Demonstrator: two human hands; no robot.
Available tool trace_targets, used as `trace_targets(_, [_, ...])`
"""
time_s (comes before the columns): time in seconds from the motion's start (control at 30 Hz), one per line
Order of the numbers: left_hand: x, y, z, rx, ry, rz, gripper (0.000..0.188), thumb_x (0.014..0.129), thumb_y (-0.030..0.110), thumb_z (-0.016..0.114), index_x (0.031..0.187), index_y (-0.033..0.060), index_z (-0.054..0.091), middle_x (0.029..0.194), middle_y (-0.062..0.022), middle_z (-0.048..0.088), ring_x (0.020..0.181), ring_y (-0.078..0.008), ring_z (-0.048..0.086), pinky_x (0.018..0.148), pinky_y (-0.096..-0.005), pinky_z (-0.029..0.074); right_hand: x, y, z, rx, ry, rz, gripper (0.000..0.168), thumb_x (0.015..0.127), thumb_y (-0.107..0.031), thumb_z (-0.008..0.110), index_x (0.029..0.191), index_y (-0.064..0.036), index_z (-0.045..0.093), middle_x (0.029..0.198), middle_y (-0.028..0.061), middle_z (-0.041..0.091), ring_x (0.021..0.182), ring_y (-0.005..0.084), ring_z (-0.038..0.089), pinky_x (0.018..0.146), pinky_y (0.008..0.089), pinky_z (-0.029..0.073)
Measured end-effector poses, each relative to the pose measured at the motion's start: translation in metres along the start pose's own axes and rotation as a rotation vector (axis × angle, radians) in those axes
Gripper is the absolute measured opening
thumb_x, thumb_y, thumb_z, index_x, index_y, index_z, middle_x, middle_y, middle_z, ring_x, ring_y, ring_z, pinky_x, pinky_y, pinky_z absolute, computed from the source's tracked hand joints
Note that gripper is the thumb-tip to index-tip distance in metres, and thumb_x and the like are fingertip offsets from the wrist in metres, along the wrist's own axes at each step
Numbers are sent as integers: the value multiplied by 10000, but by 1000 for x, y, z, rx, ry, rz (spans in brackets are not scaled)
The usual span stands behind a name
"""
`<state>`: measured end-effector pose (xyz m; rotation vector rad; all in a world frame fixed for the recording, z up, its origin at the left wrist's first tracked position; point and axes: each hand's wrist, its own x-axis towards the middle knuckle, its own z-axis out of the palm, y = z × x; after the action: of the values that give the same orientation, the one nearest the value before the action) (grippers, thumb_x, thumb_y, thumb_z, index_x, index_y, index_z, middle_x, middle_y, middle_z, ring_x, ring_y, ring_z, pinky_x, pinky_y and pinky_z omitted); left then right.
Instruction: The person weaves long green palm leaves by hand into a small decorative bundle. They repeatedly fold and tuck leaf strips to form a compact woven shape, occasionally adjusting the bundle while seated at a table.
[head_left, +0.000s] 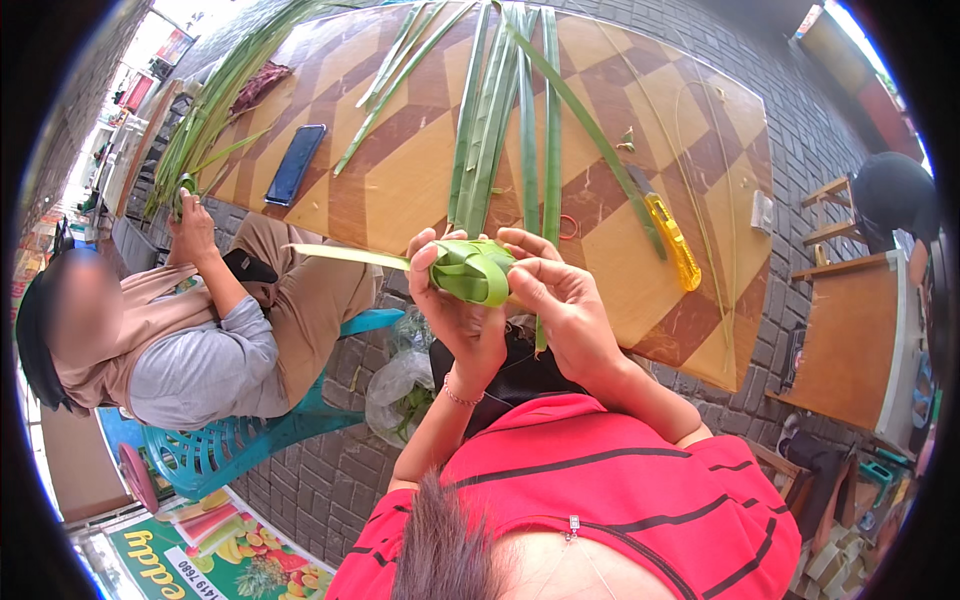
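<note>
Above my lap, at the near edge of the table, a woven green palm-leaf pouch (471, 271) is held between both hands. My left hand (459, 322) cups it from the left and below, and a pale leaf end sticks out leftward past the fingers. My right hand (559, 300) grips its right side with thumb and fingertips. One leaf end hangs down beside the right hand. Long green leaf strips (484, 142) lie on the table beyond the hands. To their right rests a yellow snap-off utility knife (673, 244), its blade beside a single slanting strip.
A smartphone (296, 165) and a heap of long leaves (217, 97) are on the patterned table (405, 202)'s left part. A seated co-worker (202, 337) holds a green leaf piece at left. A red rubber band (570, 226) lies near my hands; a plastic bag (394, 397) stands below.
</note>
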<state>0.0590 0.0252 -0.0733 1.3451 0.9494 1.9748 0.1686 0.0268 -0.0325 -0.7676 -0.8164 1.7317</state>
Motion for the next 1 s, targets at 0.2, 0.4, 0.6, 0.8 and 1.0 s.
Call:
trace_targets(0.2, [3, 9, 2, -80, 17, -109, 705, 866, 474, 603, 1348, 90, 262, 1383, -117, 274, 1195, -274, 445, 961, -398, 434, 0, 14, 1, -420, -11, -315, 55, 789, -106, 727, 837, -86, 710, 1333, 62, 407, 1214, 219, 378, 1022, 379, 311])
trace_targets(0.4, [7, 20, 6, -326, 117, -304, 512, 960, 388, 456, 1327, 70, 294, 1374, -106, 307, 1133, -260, 497, 916, -371, 455, 2, 22, 2, -205, -79, -304, 50, 800, -94, 716, 840, -89, 686, 1339, 58, 342, 1184, 203, 366, 1027, 358, 297])
trace_targets(0.6, [11, 25, 4, -237, 75, -321, 455, 994, 373, 372, 1318, 57, 332, 1376, -117, 352, 1156, -265, 503, 939, -377, 474, 3, 23, -2, -145, -93, -286, 46, 832, -115, 694, 857, -86, 669, 1345, 60, 313, 1195, 197, 351, 1039, 352, 278])
trace_targets(0.8, [9, 21, 6, -186, 53, -346, 432, 1002, 307, 357, 1346, 48, 324, 1407, -128, 328, 1198, -276, 468, 993, -386, 415, 4, 27, -5, -153, -94, -327, 80, 895, -137, 611, 934, -71, 634, 1345, 81, 314, 1228, 221, 335, 1058, 378, 248])
trace_targets(1.0, [7, 7, -5, -49, -53, -292, 409, 1008, 272, 345, 1364, 72, 320, 1414, -130, 337, 1201, -257, 475, 998, -365, 419, -2, 12, 3, -871, -80, -471, 196, 934, -110, 488, 1104, -19, 523, 1373, 177, 293, 1237, 326, 327, 1030, 418, 268])
